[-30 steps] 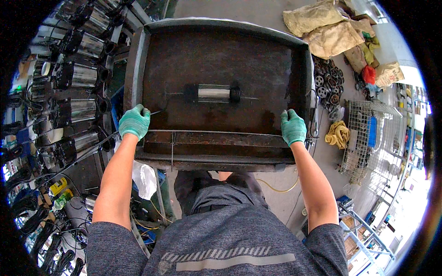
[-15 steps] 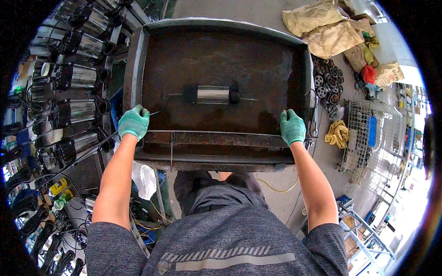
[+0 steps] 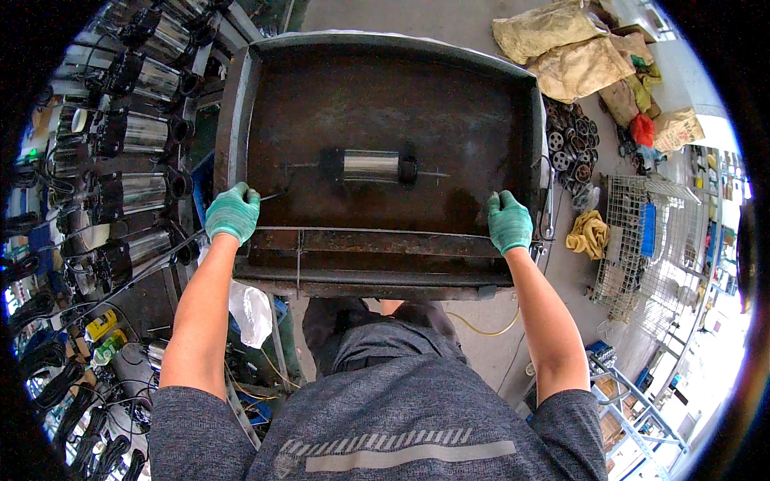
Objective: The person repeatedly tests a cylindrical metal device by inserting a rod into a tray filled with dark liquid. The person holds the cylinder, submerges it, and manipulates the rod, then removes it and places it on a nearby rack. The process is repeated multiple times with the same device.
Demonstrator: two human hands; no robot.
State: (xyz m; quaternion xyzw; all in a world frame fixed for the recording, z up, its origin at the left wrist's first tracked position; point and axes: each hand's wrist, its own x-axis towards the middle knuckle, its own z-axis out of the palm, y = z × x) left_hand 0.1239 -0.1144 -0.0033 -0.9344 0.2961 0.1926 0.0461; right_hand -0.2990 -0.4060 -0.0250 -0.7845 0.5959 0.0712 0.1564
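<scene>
Tray (image 3: 385, 104) of dark, rusty metal sits in front of you, broad and shallow with raised walls, and you grip its near rim at both corners: your left hand (image 3: 233, 212), in a green glove, is curled over the near left corner, and your right hand (image 3: 509, 221), gloved the same, is closed over the near right corner, so your hands are well apart with the whole width of the tray between them. In the middle of the tray floor lies a short cylinder (image 3: 370, 166) with a shiny steel body, black end caps and a thin rod sticking out at each end; it rests on its side, crosswise, farther from you than either hand and roughly midway between them, touching neither. The tray floor is stained brown and looks greasy, with a duller sheen toward the far right. The tray rests on a bench frame (image 3: 377, 276) of rusted angle iron just below your wrists. To your left stand rows of similar steel cylinders (image 3: 140, 132) with black fittings, packed close, with black cables (image 3: 56, 385) lower down. To your right, on the grey concrete floor, lie a heap of small dark round parts (image 3: 565, 144), tan sacks (image 3: 561, 48), a yellow rag (image 3: 588, 234) and a wire mesh basket (image 3: 642, 240).
</scene>
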